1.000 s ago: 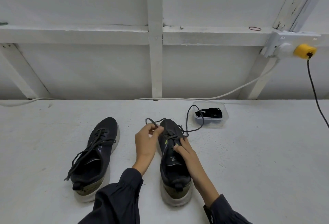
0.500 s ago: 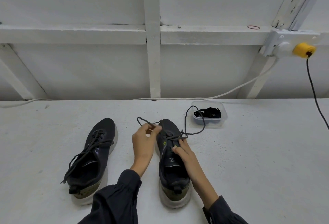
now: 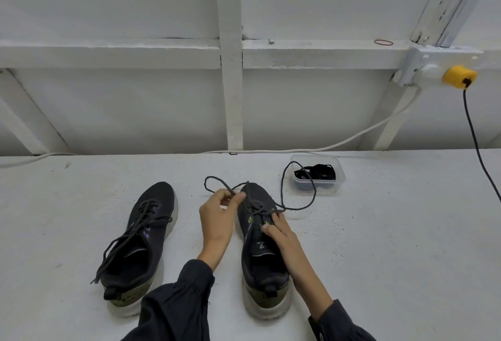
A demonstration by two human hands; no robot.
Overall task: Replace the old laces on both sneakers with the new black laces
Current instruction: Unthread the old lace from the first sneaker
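Pinching the old lace (image 3: 298, 207), the left hand (image 3: 218, 214) is unthreading the half-unlaced right shoe (image 3: 261, 256); the right hand (image 3: 280, 231) is pressing flat on it. Left shoe (image 3: 146, 232) is waiting fully laced, new laces (image 3: 320, 174) lying unused.

Bright, even, diffuse light. Shadows sit right under things, so it falls from above. The white counter (image 3: 379, 245) and wall (image 3: 108, 113) run close to clipping. Shadows are soft: a thin dark rim along the soles of the left sneaker (image 3: 141, 237) and right sneaker (image 3: 260, 259), and a small patch under the left hand (image 3: 217, 221). Focus is sharpest at the fingers (image 3: 230, 199), where the lace (image 3: 298, 208) is crisp. Blacks are crushed in the shoe openings nearer than the fingers. Wide-angle bowing shows in the rail (image 3: 108, 53) far beyond the fingers, which curves, and in the beams (image 3: 444, 4), which lean outward. The sleeves (image 3: 173, 308) are slightly soft.
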